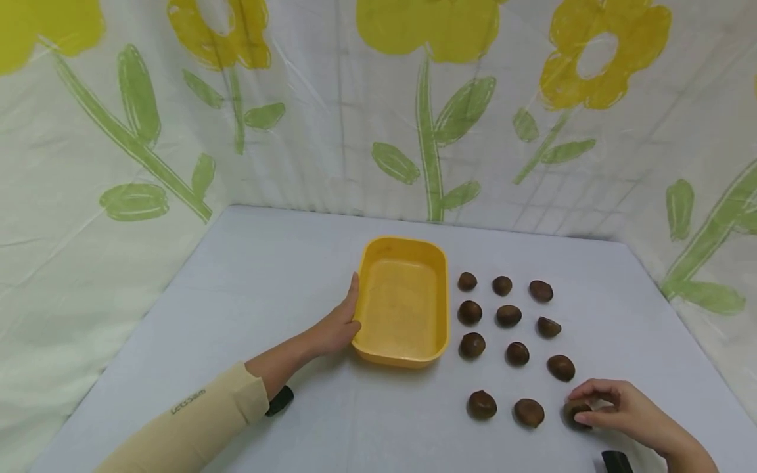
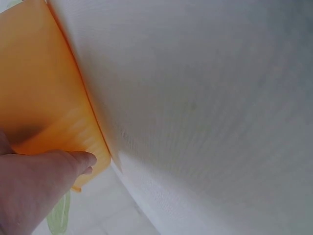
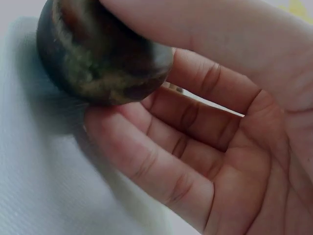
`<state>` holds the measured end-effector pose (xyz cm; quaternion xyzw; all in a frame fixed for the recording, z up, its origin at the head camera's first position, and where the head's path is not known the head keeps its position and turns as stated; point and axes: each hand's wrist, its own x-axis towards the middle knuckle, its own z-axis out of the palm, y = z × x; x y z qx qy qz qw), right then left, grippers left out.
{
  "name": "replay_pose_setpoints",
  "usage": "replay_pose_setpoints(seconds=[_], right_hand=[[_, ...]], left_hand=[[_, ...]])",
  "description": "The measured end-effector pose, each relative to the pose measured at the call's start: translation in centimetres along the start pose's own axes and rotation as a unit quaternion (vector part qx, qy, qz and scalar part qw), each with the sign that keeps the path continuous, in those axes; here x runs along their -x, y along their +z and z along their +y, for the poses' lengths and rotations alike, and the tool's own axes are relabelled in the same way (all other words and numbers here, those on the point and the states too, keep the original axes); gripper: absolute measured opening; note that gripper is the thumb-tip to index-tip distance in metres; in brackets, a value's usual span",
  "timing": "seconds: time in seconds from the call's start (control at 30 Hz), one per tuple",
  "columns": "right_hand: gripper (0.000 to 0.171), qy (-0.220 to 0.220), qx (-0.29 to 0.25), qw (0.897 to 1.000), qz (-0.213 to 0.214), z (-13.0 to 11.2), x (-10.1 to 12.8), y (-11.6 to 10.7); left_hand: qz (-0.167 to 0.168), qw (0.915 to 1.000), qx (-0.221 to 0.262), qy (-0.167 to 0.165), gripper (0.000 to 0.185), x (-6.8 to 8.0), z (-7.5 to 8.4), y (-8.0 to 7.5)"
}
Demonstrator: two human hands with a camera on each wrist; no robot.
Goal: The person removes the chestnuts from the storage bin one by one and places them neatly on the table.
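A yellow plastic tub [image 1: 437, 295] stands empty on the white table [image 1: 248, 289]. My left hand [image 1: 342, 322] lies flat against the tub's left wall [image 2: 44, 103], fingers straight. To the right of the tub several brown chestnuts [image 1: 508, 316] sit in neat rows. At the near right, my right hand [image 1: 603, 402] pinches the last chestnut of the front row [image 1: 575, 412] between thumb and fingers; the right wrist view shows that glossy chestnut [image 3: 98, 58] close up, still touching the cloth.
Flower-printed sheets [image 1: 426, 118] wall the table at the back and both sides. Two more chestnuts [image 1: 481, 405] lie in the front row left of my right hand. Bare cloth stretches left of the tub.
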<state>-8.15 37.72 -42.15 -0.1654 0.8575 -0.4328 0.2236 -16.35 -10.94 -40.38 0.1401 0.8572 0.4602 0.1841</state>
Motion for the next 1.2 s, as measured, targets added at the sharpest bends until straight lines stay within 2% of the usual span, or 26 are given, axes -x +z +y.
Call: replay_pose_setpoints(seconds=[0.17, 0.4, 0.63, 0.77, 0.9, 1.03, 1.13, 1.2], right_hand=[[0.021, 0.013, 0.031, 0.999, 0.012, -0.4, -0.1, 0.0], [0.02, 0.007, 0.003, 1.0, 0.006, -0.1, -0.2, 0.3], [0.031, 0.019, -0.023, 1.0, 0.007, 0.0, 0.0, 0.0], [0.032, 0.03, 0.005, 0.999, 0.037, -0.1, 0.3, -0.5], [0.032, 0.017, 0.031, 0.996, 0.078, -0.2, 0.5, -1.0], [0.037, 0.023, 0.053, 0.993, 0.099, -0.9, 0.3, -1.4], [0.043, 0.038, 0.091, 0.989, 0.106, -1.9, -0.2, -1.9], [0.048, 0.024, 0.125, 0.984, 0.122, -2.8, -0.6, -2.2]], left_hand=[[-0.001, 1.0, 0.003, -0.002, 0.087, 0.0, 0.0, -0.1], [-0.002, 1.0, 0.006, -0.006, 0.087, 0.1, -0.1, 0.0], [-0.001, 1.0, 0.005, -0.004, 0.088, 0.1, 0.1, 0.0], [-0.004, 1.0, 0.002, -0.002, 0.088, 0.0, 0.2, 0.0], [-0.005, 1.0, 0.001, 0.001, 0.088, -0.1, 0.2, 0.0], [-0.007, 0.9999, -0.013, 0.002, 0.087, -0.2, 0.1, -0.1], [-0.012, 0.9995, -0.029, 0.002, 0.085, -0.2, 0.1, -0.3], [-0.018, 0.9989, -0.043, -0.002, 0.081, -0.1, 0.3, -0.6]])
